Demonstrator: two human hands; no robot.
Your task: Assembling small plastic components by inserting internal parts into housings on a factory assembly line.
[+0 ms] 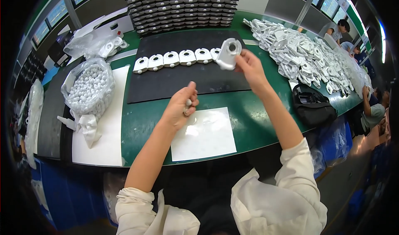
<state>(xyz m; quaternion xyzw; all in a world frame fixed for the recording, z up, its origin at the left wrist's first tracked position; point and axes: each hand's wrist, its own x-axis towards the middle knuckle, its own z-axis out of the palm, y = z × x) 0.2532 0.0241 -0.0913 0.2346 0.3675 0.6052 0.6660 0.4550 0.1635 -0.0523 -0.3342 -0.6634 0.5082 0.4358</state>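
Note:
My right hand point(251, 70) pinches a white plastic housing point(225, 60) by its right edge. The housing is flat, rounded at one end, with a round dark-ringed hole, and it is held up over the black mat point(178, 85). Curled above the front part of the mat, my left hand point(179, 107) has small white balls point(188, 102) in its fingers; the palm hides how many. Beyond both hands, a row of similar white housings point(171, 59) lies across the mat, with a ball at the near end of several. The held housing partly covers the row's right end.
At the left, a clear plastic bag point(111, 89) full of white balls stands near a white squeeze bottle point(66, 122). Stacked trays point(183, 8) of housings rise behind the mat. A big heap of housings point(299, 52) and a black pouch point(312, 104) lie right. A white sheet point(203, 137) lies in front.

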